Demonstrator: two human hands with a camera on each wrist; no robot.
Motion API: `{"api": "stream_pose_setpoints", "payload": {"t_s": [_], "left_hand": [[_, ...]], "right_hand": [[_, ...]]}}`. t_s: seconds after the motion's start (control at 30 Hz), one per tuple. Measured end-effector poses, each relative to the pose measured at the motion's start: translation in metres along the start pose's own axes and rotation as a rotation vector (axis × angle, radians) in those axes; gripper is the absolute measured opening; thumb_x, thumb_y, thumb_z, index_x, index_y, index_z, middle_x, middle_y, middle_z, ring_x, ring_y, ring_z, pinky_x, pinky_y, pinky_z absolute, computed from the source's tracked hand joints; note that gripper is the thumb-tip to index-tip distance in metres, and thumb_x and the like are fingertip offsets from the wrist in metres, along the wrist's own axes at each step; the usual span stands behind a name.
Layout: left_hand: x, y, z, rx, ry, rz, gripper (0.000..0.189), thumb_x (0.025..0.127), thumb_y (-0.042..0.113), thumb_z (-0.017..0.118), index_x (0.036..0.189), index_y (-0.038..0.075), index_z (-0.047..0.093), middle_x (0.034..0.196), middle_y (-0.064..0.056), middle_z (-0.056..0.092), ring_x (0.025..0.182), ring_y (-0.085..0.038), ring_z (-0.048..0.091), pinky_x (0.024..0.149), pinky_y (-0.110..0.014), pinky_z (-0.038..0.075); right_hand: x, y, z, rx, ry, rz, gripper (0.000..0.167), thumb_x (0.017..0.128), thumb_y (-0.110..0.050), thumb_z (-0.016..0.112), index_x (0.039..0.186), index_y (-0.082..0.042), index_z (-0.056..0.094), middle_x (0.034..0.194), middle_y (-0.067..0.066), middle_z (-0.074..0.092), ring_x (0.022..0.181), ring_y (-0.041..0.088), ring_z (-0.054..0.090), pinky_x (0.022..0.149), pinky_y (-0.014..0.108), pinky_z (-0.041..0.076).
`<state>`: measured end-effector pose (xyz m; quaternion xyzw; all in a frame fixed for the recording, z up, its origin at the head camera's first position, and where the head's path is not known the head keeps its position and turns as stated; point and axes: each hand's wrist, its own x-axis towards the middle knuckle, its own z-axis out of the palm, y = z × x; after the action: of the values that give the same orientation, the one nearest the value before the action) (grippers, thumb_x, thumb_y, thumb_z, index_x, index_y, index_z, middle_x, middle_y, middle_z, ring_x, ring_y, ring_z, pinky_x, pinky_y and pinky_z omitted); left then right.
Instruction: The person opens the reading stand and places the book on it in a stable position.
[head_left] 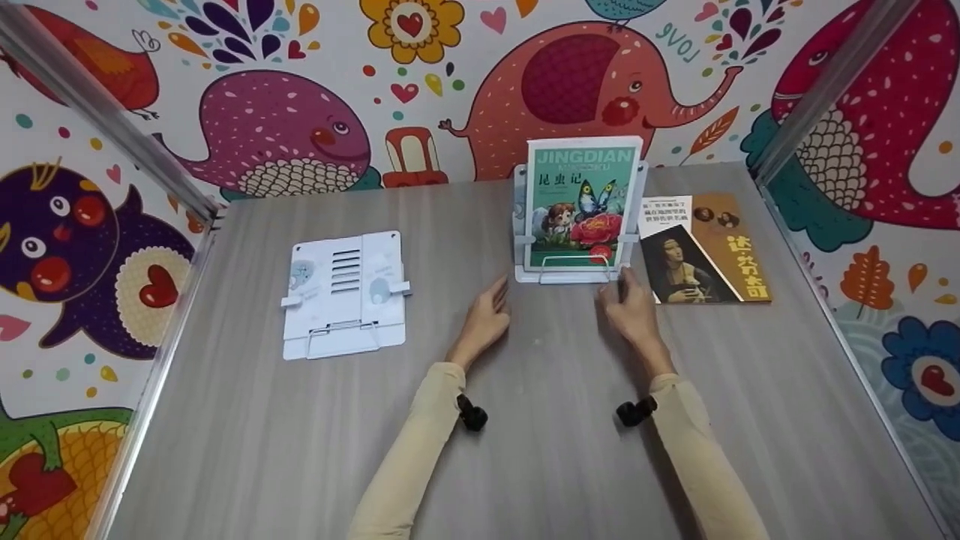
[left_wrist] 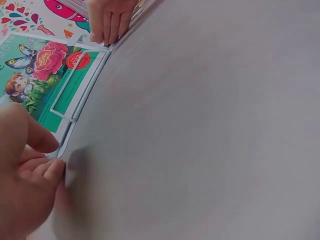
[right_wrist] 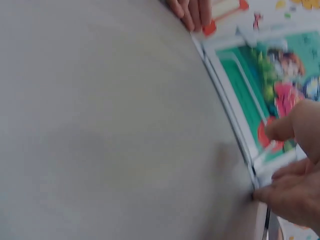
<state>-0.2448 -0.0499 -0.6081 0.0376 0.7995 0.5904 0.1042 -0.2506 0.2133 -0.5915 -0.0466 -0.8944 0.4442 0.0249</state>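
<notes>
A green-covered book (head_left: 574,202) with a butterfly and a flower leans upright on a white book stand (head_left: 570,278). Its wire holder (left_wrist: 62,92) crosses the lower cover. My left hand (head_left: 484,319) is beside the stand's lower left corner, fingers fairly straight; the left wrist view shows its thumb (left_wrist: 42,137) and fingertips near that bottom edge. At the lower right corner is my right hand (head_left: 634,311), its fingertips right at the stand's edge. In the right wrist view its thumb (right_wrist: 282,127) overlaps the book, apart from the fingers (right_wrist: 280,195).
A second white book stand (head_left: 345,296) lies flat on the left of the wood-grain table (head_left: 525,450), its wire holder folded down. Right of the upright stand lies a brown and white book (head_left: 705,251) with a portrait. Cartoon-printed walls (head_left: 300,127) with metal rails surround the table.
</notes>
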Motion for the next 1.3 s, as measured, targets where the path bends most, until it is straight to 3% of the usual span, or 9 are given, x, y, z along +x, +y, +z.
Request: {"api": "stream_pose_setpoints", "payload": {"t_s": [0.17, 0.33, 0.57, 0.7, 0.8, 0.9, 1.0, 1.3], "left_hand": [[-0.042, -0.013, -0.014, 0.041, -0.022, 0.075, 0.058, 0.099, -0.005, 0.045, 0.155, -0.003, 0.032, 0.161, -0.022, 0.035, 0.148, -0.032, 0.038, 0.119, -0.038, 0.037], [-0.089, -0.026, -0.033, 0.039, -0.014, 0.103, 0.056, 0.100, -0.004, 0.046, 0.155, -0.004, 0.033, 0.159, -0.026, 0.036, 0.146, -0.036, 0.040, 0.117, -0.038, 0.039], [-0.159, -0.046, -0.069, 0.012, 0.142, 0.082, 0.052, 0.101, -0.004, 0.048, 0.152, -0.005, 0.039, 0.155, -0.026, 0.042, 0.143, -0.038, 0.043, 0.115, -0.038, 0.040], [-0.203, -0.058, -0.080, 0.003, 0.208, 0.059, 0.051, 0.101, -0.005, 0.048, 0.151, -0.005, 0.040, 0.155, -0.025, 0.043, 0.143, -0.037, 0.043, 0.115, -0.038, 0.039], [-0.227, -0.061, -0.089, 0.002, 0.244, 0.032, 0.051, 0.101, -0.005, 0.049, 0.151, -0.004, 0.040, 0.155, -0.023, 0.043, 0.144, -0.035, 0.043, 0.115, -0.036, 0.038], [-0.236, -0.065, -0.104, -0.021, 0.302, 0.008, 0.051, 0.100, -0.006, 0.050, 0.151, -0.005, 0.041, 0.155, -0.024, 0.044, 0.143, -0.035, 0.043, 0.114, -0.034, 0.039], [-0.235, -0.071, -0.125, -0.049, 0.375, -0.039, 0.052, 0.099, -0.007, 0.051, 0.150, -0.006, 0.041, 0.155, -0.024, 0.043, 0.144, -0.036, 0.043, 0.114, -0.033, 0.040], [-0.202, -0.081, -0.187, 0.064, 0.517, -0.157, 0.057, 0.102, 0.001, 0.045, 0.157, -0.004, 0.028, 0.161, -0.024, 0.032, 0.148, -0.038, 0.035, 0.121, -0.045, 0.033]], "right_hand": [[-0.031, -0.019, 0.009, 0.034, -0.070, 0.061, 0.064, 0.097, -0.017, 0.062, 0.149, 0.013, 0.037, 0.150, 0.035, 0.044, 0.143, 0.047, 0.040, 0.121, 0.055, 0.031], [-0.062, -0.043, 0.032, 0.101, -0.166, 0.044, 0.063, 0.098, -0.018, 0.062, 0.150, 0.010, 0.037, 0.152, 0.031, 0.044, 0.145, 0.044, 0.039, 0.122, 0.055, 0.031], [-0.122, -0.090, 0.091, 0.188, -0.284, -0.057, 0.061, 0.098, -0.019, 0.064, 0.148, 0.009, 0.043, 0.150, 0.029, 0.048, 0.144, 0.043, 0.041, 0.121, 0.056, 0.032], [-0.159, -0.107, 0.120, 0.188, -0.380, -0.116, 0.062, 0.099, -0.020, 0.063, 0.149, 0.009, 0.040, 0.151, 0.029, 0.046, 0.144, 0.043, 0.041, 0.119, 0.057, 0.033], [-0.174, -0.115, 0.134, 0.159, -0.429, -0.161, 0.064, 0.098, -0.020, 0.063, 0.150, 0.009, 0.038, 0.153, 0.030, 0.042, 0.145, 0.044, 0.039, 0.119, 0.058, 0.032], [-0.174, -0.121, 0.145, 0.143, -0.450, -0.194, 0.065, 0.097, -0.020, 0.063, 0.150, 0.009, 0.038, 0.153, 0.032, 0.041, 0.142, 0.045, 0.044, 0.120, 0.057, 0.032], [-0.167, -0.127, 0.156, 0.145, -0.476, -0.234, 0.065, 0.098, -0.020, 0.063, 0.150, 0.009, 0.038, 0.153, 0.032, 0.042, 0.141, 0.045, 0.044, 0.120, 0.057, 0.032], [-0.136, -0.137, 0.180, 0.125, -0.545, -0.290, 0.064, 0.099, -0.018, 0.059, 0.153, 0.004, 0.035, 0.158, 0.026, 0.038, 0.149, 0.040, 0.035, 0.124, 0.051, 0.028]]}}
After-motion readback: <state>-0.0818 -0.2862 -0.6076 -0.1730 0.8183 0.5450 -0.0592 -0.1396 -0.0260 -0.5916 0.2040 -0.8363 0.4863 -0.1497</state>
